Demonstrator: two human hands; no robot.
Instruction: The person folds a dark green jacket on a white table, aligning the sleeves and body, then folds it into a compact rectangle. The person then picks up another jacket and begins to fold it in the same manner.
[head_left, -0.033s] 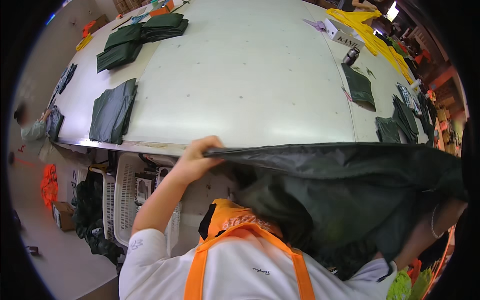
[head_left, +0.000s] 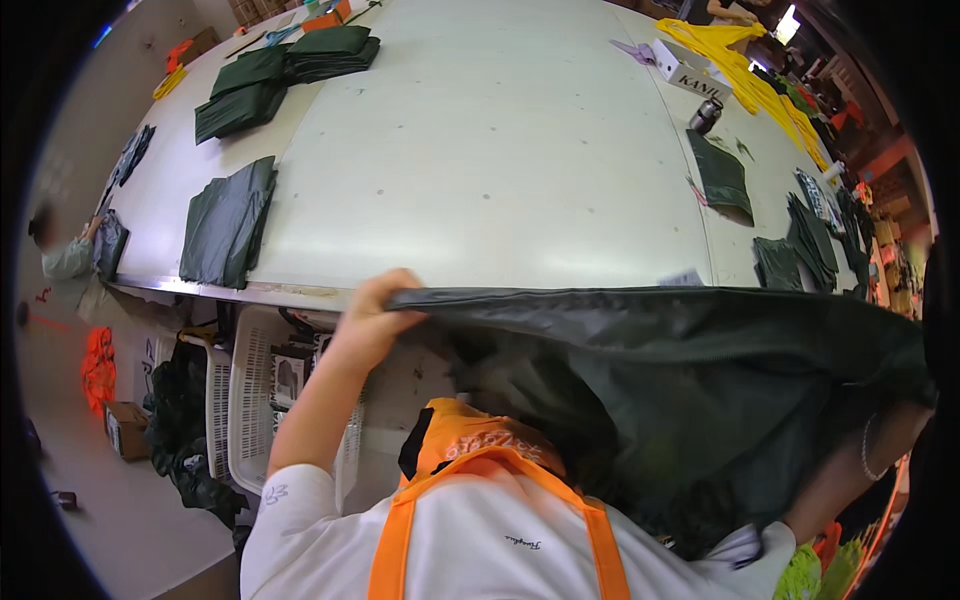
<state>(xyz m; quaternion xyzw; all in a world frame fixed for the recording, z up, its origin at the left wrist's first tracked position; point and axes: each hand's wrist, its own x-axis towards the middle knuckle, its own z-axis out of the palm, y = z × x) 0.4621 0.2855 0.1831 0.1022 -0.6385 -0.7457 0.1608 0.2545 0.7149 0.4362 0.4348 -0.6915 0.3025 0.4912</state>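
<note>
A long dark green sheet of thin, slightly shiny fabric point(head_left: 690, 390), perhaps a garment, is stretched across the front of the table. My left hand point(head_left: 378, 312) is closed on its left upper corner, fingers and thumb pinching the edge. The upper edge runs almost straight toward the right, along the table's near edge, and the rest hangs down in front of me with blurred folds. My right forearm point(head_left: 845, 475), wearing a thin bracelet, reaches to the fabric's far right end. Cloth and the picture's dark rim hide the fingers of that hand.
On the white table point(head_left: 430, 170) lie folded green stacks point(head_left: 240, 105), a folded dark piece point(head_left: 228, 225), a green piece point(head_left: 722, 178), a dark bottle point(head_left: 705, 115), a white box point(head_left: 690, 70) and yellow fabric point(head_left: 745, 65). White baskets point(head_left: 252, 400) stand below. Another person point(head_left: 65, 255) works at far left.
My left hand has shifted slightly left, drawing the fabric's corner with it. The hanging folds have swung a little, and a small pale patch now shows on the table behind the upper edge.
</note>
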